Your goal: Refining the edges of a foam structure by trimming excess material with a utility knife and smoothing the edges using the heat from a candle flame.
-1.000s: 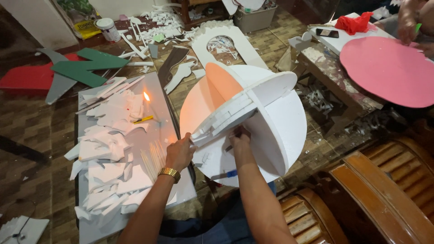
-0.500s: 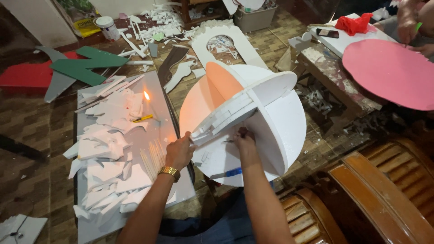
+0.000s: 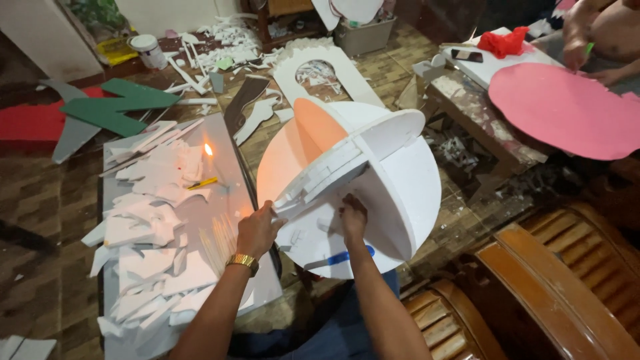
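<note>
Left hand: I see my left hand [image 3: 257, 229] closed on the lower left edge of the white foam sphere frame [image 3: 353, 187].
Right hand: my right hand [image 3: 352, 217] presses flat and open against its inner panel.
Frame: held over my lap, beside the grey board [image 3: 223, 227].
Board: strewn with white foam scraps [image 3: 143, 227]; a small flame [image 3: 208, 149] burns there.

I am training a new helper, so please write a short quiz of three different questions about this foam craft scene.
1. True or false: both hands touch the white foam sphere model.
2. What burns on the grey board? A) candle flame B) lamp C) match
3. Which wrist wears the gold bracelet?

Key: 1 true: left hand and right hand both rest on it. 2 A, the candle flame. 3 left.
</note>
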